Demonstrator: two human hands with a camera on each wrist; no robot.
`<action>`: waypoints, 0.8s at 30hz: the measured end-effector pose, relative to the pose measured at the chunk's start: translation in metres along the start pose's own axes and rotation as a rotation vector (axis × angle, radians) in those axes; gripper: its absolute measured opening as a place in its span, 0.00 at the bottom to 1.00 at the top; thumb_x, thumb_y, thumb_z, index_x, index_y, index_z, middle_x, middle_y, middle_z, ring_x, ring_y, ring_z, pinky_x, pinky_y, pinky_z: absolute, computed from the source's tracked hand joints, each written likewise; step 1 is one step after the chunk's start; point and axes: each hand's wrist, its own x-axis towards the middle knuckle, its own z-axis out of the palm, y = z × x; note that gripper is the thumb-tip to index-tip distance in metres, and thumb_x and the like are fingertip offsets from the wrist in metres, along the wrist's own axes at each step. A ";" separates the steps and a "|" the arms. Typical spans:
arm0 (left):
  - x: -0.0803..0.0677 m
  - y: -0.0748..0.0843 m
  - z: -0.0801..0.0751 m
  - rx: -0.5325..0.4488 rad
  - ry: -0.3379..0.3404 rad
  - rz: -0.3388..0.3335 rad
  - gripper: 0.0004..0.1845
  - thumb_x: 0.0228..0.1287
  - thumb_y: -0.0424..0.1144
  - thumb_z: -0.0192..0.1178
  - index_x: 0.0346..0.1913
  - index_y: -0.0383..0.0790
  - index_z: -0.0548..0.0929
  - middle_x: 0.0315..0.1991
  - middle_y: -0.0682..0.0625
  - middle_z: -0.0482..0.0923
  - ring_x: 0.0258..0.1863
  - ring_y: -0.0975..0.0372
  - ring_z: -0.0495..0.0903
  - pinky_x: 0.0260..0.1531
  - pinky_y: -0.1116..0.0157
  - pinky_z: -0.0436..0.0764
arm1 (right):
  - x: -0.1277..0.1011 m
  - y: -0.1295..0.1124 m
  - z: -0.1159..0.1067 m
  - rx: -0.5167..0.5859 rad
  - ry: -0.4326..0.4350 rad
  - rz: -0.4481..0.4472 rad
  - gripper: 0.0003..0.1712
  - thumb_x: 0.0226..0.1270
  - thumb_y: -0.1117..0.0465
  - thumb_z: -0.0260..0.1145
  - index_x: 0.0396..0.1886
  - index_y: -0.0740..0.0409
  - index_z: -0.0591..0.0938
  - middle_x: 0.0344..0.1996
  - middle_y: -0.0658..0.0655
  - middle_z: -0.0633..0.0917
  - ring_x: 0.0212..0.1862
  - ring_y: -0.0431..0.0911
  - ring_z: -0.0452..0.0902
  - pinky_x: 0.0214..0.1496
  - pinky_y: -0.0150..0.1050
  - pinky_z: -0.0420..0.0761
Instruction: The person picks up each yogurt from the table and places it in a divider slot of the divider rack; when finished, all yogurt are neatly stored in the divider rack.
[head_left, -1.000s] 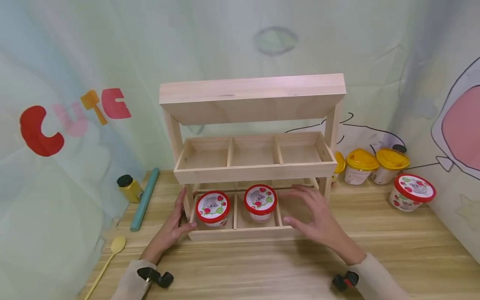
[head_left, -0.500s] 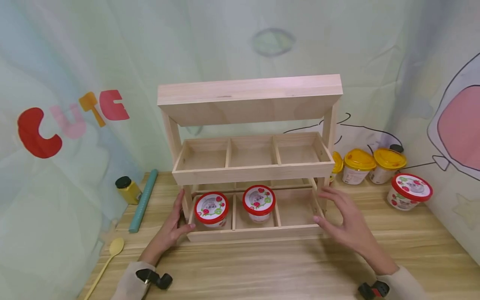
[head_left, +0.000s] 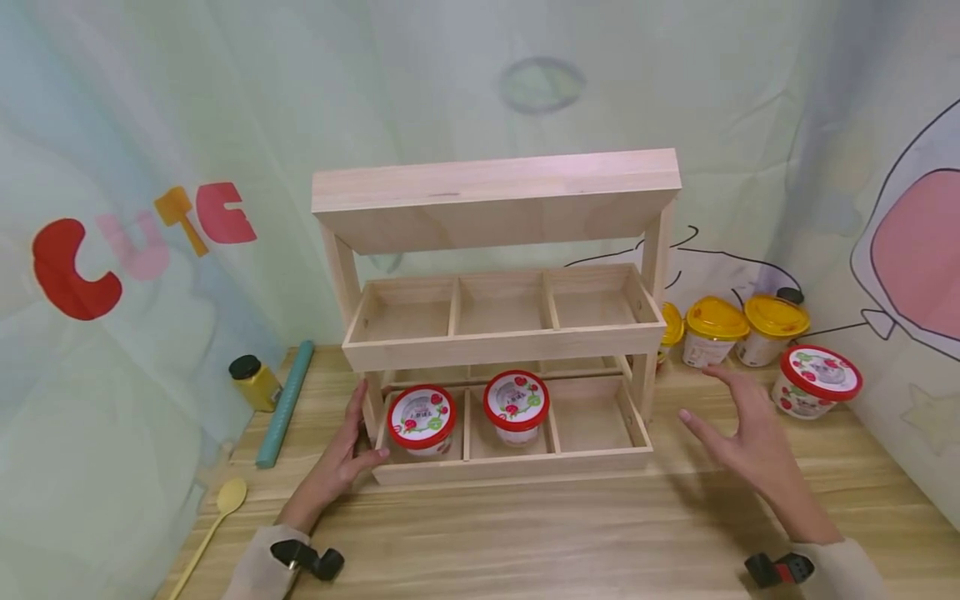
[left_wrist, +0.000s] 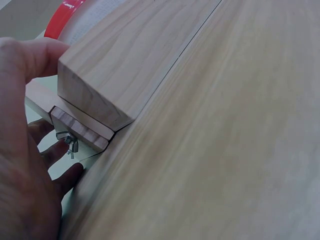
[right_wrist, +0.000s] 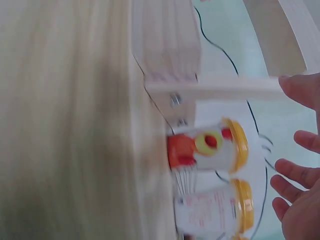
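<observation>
Nearest, across the bottom of the head view, wood-grain table (head_left: 510, 533), with a yellow spoon (head_left: 232, 496) at lower left. Just above, left hand (head_left: 339, 454) gripping the left corner of the rack (head_left: 498, 185), thumb on the front end of the lower tray (head_left: 513, 468), fingers round the outer side; in the left wrist view only, a wing nut (left_wrist: 70, 142) by those fingers. At lower right, right hand (head_left: 756, 442) spread above the table, thumb well away from the fingers, between the rack and a red tub (head_left: 817, 383). In the lower tray, one red-lidded cup (head_left: 422, 417) in the left compartment, a second cup (head_left: 517, 404) in the middle. Higher, upper tray (head_left: 502, 346) jutting in front of a back tray (head_left: 435, 372), mostly hidden. At left, teal rod (head_left: 287, 404) near a black-capped jar (head_left: 257, 385). Right of the rack, three yellow-lidded tubs (head_left: 714, 333), the leftmost partly behind the right post (head_left: 643, 387); in the right wrist view, its fruit print (right_wrist: 207, 144) in plain sight. Farthest, pale curtain (head_left: 420, 75), lettered CUTE at left.
</observation>
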 end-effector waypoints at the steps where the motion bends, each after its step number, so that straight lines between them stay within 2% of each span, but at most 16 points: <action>1: 0.000 0.000 0.000 -0.002 0.001 0.002 0.61 0.64 0.28 0.66 0.89 0.47 0.35 0.84 0.26 0.53 0.79 0.85 0.49 0.74 0.23 0.45 | 0.001 0.004 -0.003 -0.008 0.008 0.004 0.44 0.55 0.64 0.82 0.72 0.64 0.76 0.66 0.72 0.81 0.65 0.69 0.72 0.72 0.57 0.67; 2: 0.000 0.000 0.000 -0.002 0.001 0.003 0.61 0.63 0.28 0.66 0.89 0.47 0.35 0.84 0.25 0.53 0.79 0.85 0.49 0.70 0.19 0.44 | 0.002 0.007 -0.005 -0.016 0.014 0.011 0.44 0.55 0.63 0.82 0.72 0.64 0.76 0.67 0.73 0.80 0.65 0.70 0.71 0.70 0.65 0.67; 4: 0.000 0.000 0.000 0.004 0.003 -0.003 0.61 0.63 0.29 0.67 0.89 0.47 0.35 0.84 0.25 0.53 0.79 0.86 0.48 0.75 0.24 0.45 | 0.003 0.014 -0.010 -0.026 0.021 0.033 0.44 0.55 0.62 0.82 0.73 0.63 0.76 0.68 0.74 0.79 0.66 0.72 0.68 0.69 0.75 0.64; 6: -0.001 0.001 0.000 0.009 0.006 -0.005 0.61 0.63 0.29 0.66 0.89 0.47 0.36 0.84 0.26 0.53 0.79 0.85 0.48 0.83 0.41 0.48 | 0.003 0.021 -0.014 -0.037 0.025 0.064 0.44 0.57 0.60 0.81 0.73 0.63 0.75 0.69 0.74 0.77 0.68 0.74 0.66 0.73 0.77 0.59; 7: -0.001 0.001 0.000 0.008 0.006 -0.005 0.61 0.64 0.29 0.66 0.89 0.47 0.36 0.84 0.25 0.53 0.79 0.85 0.48 0.83 0.52 0.49 | 0.002 0.024 -0.015 -0.043 0.026 0.078 0.44 0.58 0.60 0.80 0.73 0.63 0.74 0.70 0.75 0.76 0.69 0.74 0.64 0.74 0.77 0.57; 10: -0.001 0.001 -0.001 0.009 0.008 0.000 0.60 0.64 0.29 0.66 0.89 0.47 0.36 0.84 0.25 0.53 0.80 0.84 0.48 0.75 0.76 0.47 | 0.001 0.033 -0.019 -0.078 0.037 0.103 0.43 0.59 0.57 0.79 0.72 0.64 0.74 0.72 0.77 0.73 0.71 0.76 0.62 0.74 0.77 0.54; 11: 0.000 0.001 -0.001 0.010 0.008 0.001 0.60 0.64 0.28 0.66 0.89 0.47 0.36 0.84 0.25 0.53 0.80 0.84 0.48 0.76 0.76 0.47 | 0.001 0.036 -0.020 -0.093 0.041 0.106 0.42 0.60 0.55 0.79 0.72 0.64 0.74 0.73 0.78 0.72 0.72 0.77 0.61 0.73 0.77 0.53; 12: 0.000 0.002 0.000 0.008 0.008 0.001 0.60 0.64 0.28 0.66 0.89 0.46 0.36 0.84 0.25 0.52 0.80 0.84 0.47 0.79 0.69 0.47 | 0.001 0.040 -0.021 -0.107 0.045 0.110 0.42 0.60 0.54 0.79 0.71 0.64 0.75 0.73 0.78 0.71 0.72 0.78 0.60 0.71 0.79 0.53; 14: 0.001 0.002 0.000 0.006 0.008 0.003 0.61 0.63 0.28 0.66 0.89 0.46 0.36 0.84 0.24 0.52 0.80 0.85 0.47 0.84 0.50 0.47 | 0.000 0.046 -0.024 -0.136 0.047 0.121 0.41 0.63 0.49 0.77 0.71 0.63 0.75 0.75 0.78 0.69 0.73 0.79 0.57 0.68 0.81 0.52; 15: 0.001 0.002 0.000 0.008 0.008 0.002 0.61 0.63 0.28 0.67 0.89 0.46 0.36 0.84 0.24 0.52 0.80 0.85 0.47 0.84 0.49 0.47 | 0.000 0.049 -0.025 -0.147 0.047 0.129 0.41 0.64 0.47 0.76 0.70 0.63 0.75 0.76 0.78 0.67 0.74 0.80 0.55 0.66 0.82 0.52; 17: 0.001 0.002 0.001 0.000 0.008 0.002 0.61 0.63 0.28 0.67 0.89 0.46 0.36 0.83 0.23 0.51 0.79 0.86 0.47 0.79 0.30 0.45 | 0.001 0.056 -0.028 -0.170 0.045 0.141 0.42 0.66 0.41 0.74 0.70 0.62 0.75 0.77 0.77 0.65 0.74 0.83 0.53 0.64 0.83 0.51; 18: 0.001 0.002 0.001 -0.004 0.008 0.008 0.61 0.63 0.27 0.67 0.88 0.46 0.36 0.83 0.22 0.51 0.79 0.86 0.47 0.76 0.25 0.45 | 0.001 0.060 -0.029 -0.178 0.043 0.147 0.42 0.67 0.39 0.73 0.71 0.61 0.74 0.79 0.77 0.64 0.74 0.83 0.52 0.63 0.83 0.51; 19: 0.001 0.001 0.001 -0.002 0.008 0.009 0.61 0.63 0.28 0.67 0.88 0.46 0.36 0.83 0.23 0.51 0.79 0.85 0.47 0.80 0.31 0.46 | 0.002 0.064 -0.030 -0.186 0.041 0.150 0.43 0.68 0.37 0.72 0.71 0.61 0.74 0.80 0.76 0.63 0.74 0.84 0.52 0.62 0.83 0.50; 21: 0.000 0.001 0.001 0.001 0.007 0.012 0.61 0.63 0.28 0.67 0.88 0.46 0.36 0.83 0.23 0.51 0.80 0.85 0.47 0.85 0.52 0.48 | 0.003 0.070 -0.033 -0.197 0.035 0.162 0.44 0.68 0.35 0.70 0.71 0.61 0.74 0.82 0.76 0.60 0.75 0.85 0.50 0.61 0.83 0.48; 22: 0.001 0.001 0.001 0.002 0.007 0.014 0.61 0.63 0.27 0.67 0.88 0.46 0.36 0.83 0.23 0.51 0.80 0.85 0.47 0.85 0.52 0.48 | 0.004 0.073 -0.034 -0.210 0.024 0.175 0.45 0.69 0.34 0.69 0.72 0.61 0.74 0.83 0.75 0.59 0.76 0.85 0.48 0.61 0.84 0.48; 24: 0.000 0.001 0.001 0.009 0.005 0.015 0.61 0.64 0.27 0.66 0.88 0.46 0.35 0.84 0.23 0.51 0.80 0.85 0.47 0.78 0.73 0.48 | 0.006 0.079 -0.038 -0.227 -0.003 0.207 0.46 0.71 0.32 0.67 0.73 0.60 0.72 0.85 0.74 0.55 0.78 0.84 0.45 0.62 0.87 0.46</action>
